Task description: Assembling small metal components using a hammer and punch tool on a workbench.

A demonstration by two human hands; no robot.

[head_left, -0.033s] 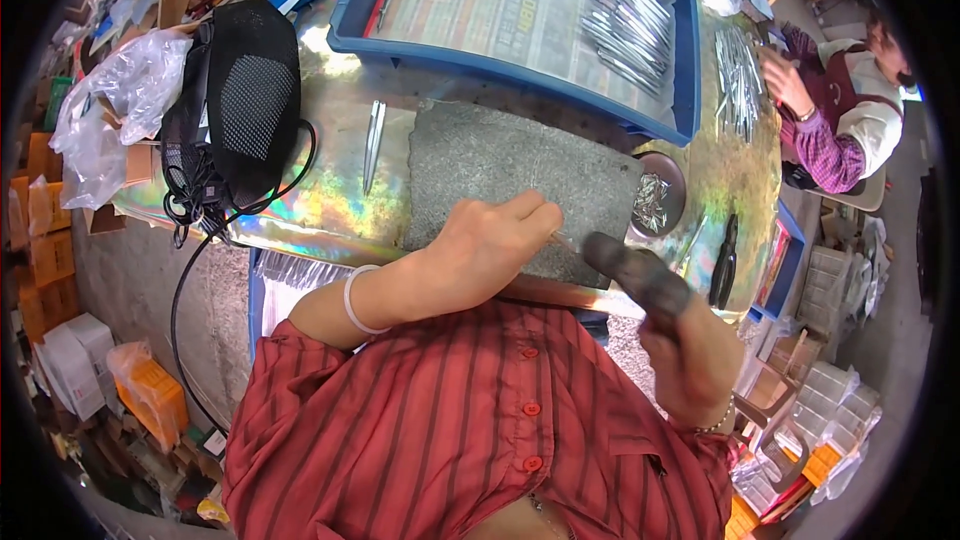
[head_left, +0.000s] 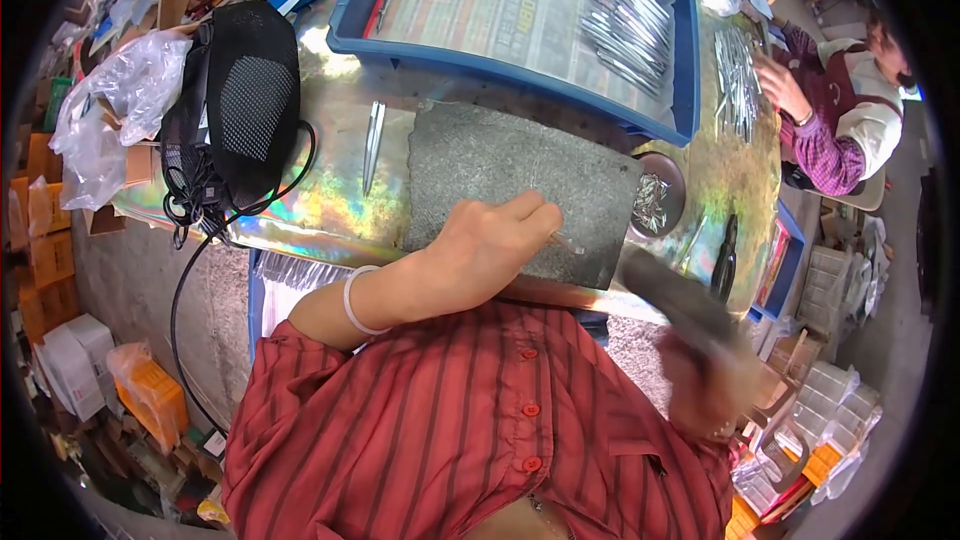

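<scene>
My left hand [head_left: 490, 242] is closed above a dark grey slab [head_left: 500, 155]. It pinches a thin metal piece [head_left: 572, 246], whose tip sticks out to the right over the slab. My right hand [head_left: 712, 380], smeared by motion, grips a dark blunt tool that looks like a hammer [head_left: 672, 290]. The head of this tool is apart from the thin piece, off the slab's lower right corner. Beside the slab's right edge sits a round dark dish [head_left: 676, 185] with small silver pins [head_left: 650, 204]. Black-handled pliers [head_left: 728, 258] lie to its right.
A blue tray [head_left: 520, 75] holding many slim metal tools [head_left: 630, 25] stands at the back. Silver tweezers [head_left: 374, 148] lie left of the slab, near a black mesh bag [head_left: 245, 100] with a cable. More metal tools [head_left: 738, 85] lie near a co-worker's hand [head_left: 785, 88].
My right hand and the dark tool have swung right and down, away from the thin piece. My left hand stays in place. The co-worker's hand has shifted slightly.
</scene>
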